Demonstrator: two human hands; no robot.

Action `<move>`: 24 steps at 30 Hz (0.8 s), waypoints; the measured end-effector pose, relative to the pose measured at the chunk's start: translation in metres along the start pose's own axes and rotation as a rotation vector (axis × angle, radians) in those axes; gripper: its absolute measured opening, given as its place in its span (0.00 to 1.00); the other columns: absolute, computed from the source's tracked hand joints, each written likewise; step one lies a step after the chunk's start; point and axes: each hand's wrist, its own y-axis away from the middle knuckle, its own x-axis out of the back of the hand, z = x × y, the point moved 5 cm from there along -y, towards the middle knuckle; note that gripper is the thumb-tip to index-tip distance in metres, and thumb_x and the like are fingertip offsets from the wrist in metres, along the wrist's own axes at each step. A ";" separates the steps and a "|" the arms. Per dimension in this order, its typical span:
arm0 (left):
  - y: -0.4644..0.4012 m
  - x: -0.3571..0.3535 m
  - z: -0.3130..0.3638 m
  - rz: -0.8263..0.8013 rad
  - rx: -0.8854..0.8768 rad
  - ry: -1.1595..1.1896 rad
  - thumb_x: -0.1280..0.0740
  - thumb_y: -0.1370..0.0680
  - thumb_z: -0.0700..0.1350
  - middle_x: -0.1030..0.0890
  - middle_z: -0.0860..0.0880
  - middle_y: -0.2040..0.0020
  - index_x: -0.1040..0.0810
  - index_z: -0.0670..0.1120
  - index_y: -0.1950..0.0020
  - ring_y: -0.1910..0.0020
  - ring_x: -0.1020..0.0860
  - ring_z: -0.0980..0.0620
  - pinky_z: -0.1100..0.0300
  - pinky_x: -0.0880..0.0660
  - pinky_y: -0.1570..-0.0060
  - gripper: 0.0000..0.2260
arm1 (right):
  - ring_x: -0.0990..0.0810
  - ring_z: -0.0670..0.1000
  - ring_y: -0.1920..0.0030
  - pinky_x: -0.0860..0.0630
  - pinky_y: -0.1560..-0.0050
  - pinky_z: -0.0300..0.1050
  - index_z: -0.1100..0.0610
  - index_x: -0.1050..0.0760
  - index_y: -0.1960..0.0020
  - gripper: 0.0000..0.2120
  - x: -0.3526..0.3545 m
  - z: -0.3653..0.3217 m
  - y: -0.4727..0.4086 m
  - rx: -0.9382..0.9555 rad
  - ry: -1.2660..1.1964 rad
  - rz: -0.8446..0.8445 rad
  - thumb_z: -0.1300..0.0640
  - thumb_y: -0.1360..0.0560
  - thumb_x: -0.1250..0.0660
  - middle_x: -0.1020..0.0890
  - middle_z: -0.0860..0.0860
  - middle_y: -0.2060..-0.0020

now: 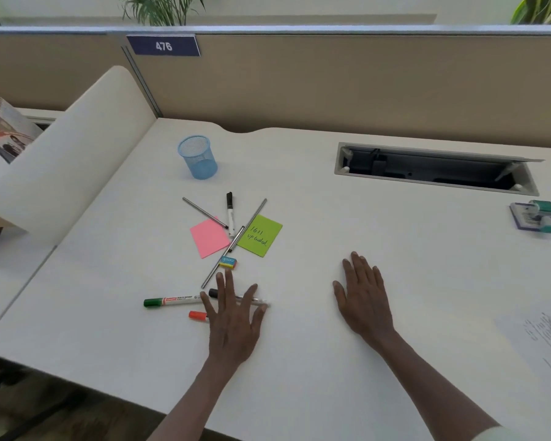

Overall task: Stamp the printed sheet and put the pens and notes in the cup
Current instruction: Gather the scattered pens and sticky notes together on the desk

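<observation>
Fingers of the left hand are spread flat across a black-capped pen and the red marker, gripping nothing. Right hand lies open and empty on the desk. Blue mesh cup stands upright well beyond; printed sheet sits at the right edge, stamp farther back.

cup: blue mesh, upright, empty, upper centre-left
pink note: blank, flat, centre-left
green note: handwritten, flat, just right of pink
black marker: between the notes, cap up-frame
thin pens: two grey sticks, crossing the notes
green marker: lower left, horizontal
red marker: partly hidden
printed sheet: right edge
stamp: teal, on pad, far right
</observation>
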 end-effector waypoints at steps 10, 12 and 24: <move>-0.054 -0.008 -0.044 0.046 0.036 0.027 0.48 0.21 0.59 0.47 0.50 0.20 0.28 0.58 0.36 0.21 0.51 0.46 0.31 0.58 0.30 0.17 | 0.41 0.53 0.22 0.45 0.22 0.55 0.57 0.36 0.24 0.30 0.002 -0.003 -0.001 -0.018 0.007 0.034 0.43 0.21 0.52 0.38 0.54 0.22; -0.063 -0.009 -0.052 0.053 0.054 0.027 0.49 0.20 0.58 0.44 0.52 0.20 0.28 0.58 0.36 0.21 0.48 0.48 0.32 0.58 0.30 0.17 | 0.42 0.53 0.21 0.45 0.22 0.54 0.57 0.37 0.24 0.30 0.001 -0.002 -0.001 -0.024 0.004 0.028 0.43 0.21 0.52 0.39 0.53 0.22; -0.107 0.000 -0.099 0.127 0.209 0.197 0.44 0.21 0.56 0.29 0.52 0.27 0.39 0.54 0.29 0.24 0.39 0.47 0.30 0.47 0.32 0.21 | 0.40 0.52 0.22 0.43 0.23 0.54 0.56 0.35 0.25 0.28 -0.001 0.000 -0.001 -0.030 0.014 0.057 0.44 0.21 0.49 0.36 0.52 0.23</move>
